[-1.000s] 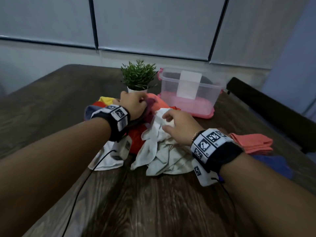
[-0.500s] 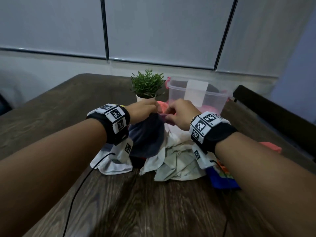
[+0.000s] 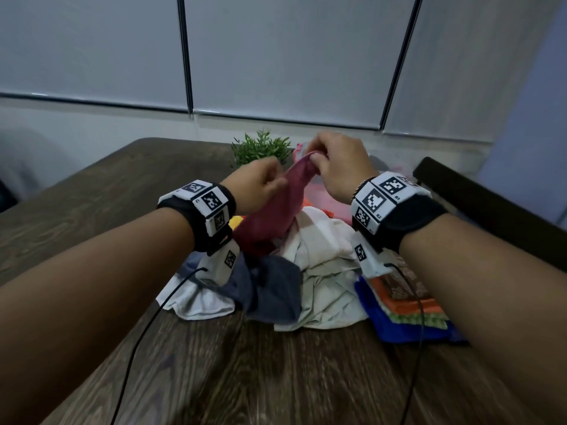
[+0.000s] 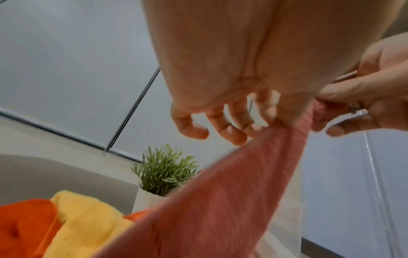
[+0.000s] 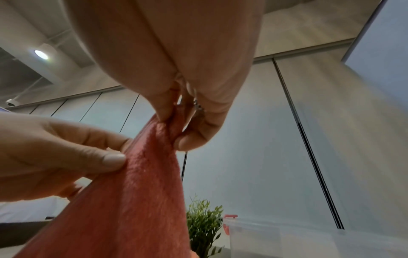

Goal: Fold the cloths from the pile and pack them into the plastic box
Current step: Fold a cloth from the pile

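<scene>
Pale panelled wall behind; dark wood-grain counter (image 3: 270,372) in front; one small potted plant (image 3: 260,147) and one clear plastic box (image 5: 309,242) at the far side, the box mostly hidden behind the hands in the head view. Cloth count on the pile: one white cloth (image 3: 199,302) at left, one grey-blue cloth (image 3: 273,289), one pale cream cloth (image 3: 325,271) in the middle, one yellow cloth (image 4: 88,218) and one orange cloth (image 4: 24,227) behind; a separate flat stack (image 3: 405,314) of folded cloths at right, layers too close to count. One pink cloth (image 3: 276,207) lifted above the pile; right hand (image 3: 340,167) pinches its top corner between thumb and fingertips; left hand (image 3: 254,182) pinches the edge just below, remaining fingers loosely curled. Half a second ago both hands held a dark cloth lower down; that cloth now lies on the pile, and the hands are higher.
</scene>
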